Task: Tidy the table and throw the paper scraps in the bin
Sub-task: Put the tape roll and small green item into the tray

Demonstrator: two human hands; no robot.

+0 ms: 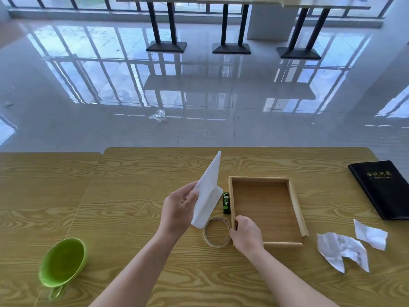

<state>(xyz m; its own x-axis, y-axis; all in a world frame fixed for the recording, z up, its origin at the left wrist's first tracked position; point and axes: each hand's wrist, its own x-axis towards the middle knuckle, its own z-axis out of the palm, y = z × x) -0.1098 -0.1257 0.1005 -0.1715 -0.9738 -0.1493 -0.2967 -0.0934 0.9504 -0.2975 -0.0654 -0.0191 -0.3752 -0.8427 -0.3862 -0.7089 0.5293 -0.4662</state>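
Observation:
My left hand [178, 210] holds a folded white sheet of paper [208, 191] up above the wooden table [132, 196]. My right hand [246, 234] grips the near left corner of an open wooden tray [294, 202], which has nothing in it. A roll of clear tape [207, 237] lies flat just left of my right hand. A small green and black box [226, 203] lies beside the tray's left wall. Two crumpled paper scraps, a larger one [342, 250] and a smaller one [370, 234], lie right of the tray.
A green bowl-shaped bin [63, 261] sits tilted at the near left of the table. A black folder [382, 188] lies at the far right edge. A seam separates a second table [44, 185] on the left. Beyond lies glossy floor with a plastic wrapper [158, 116].

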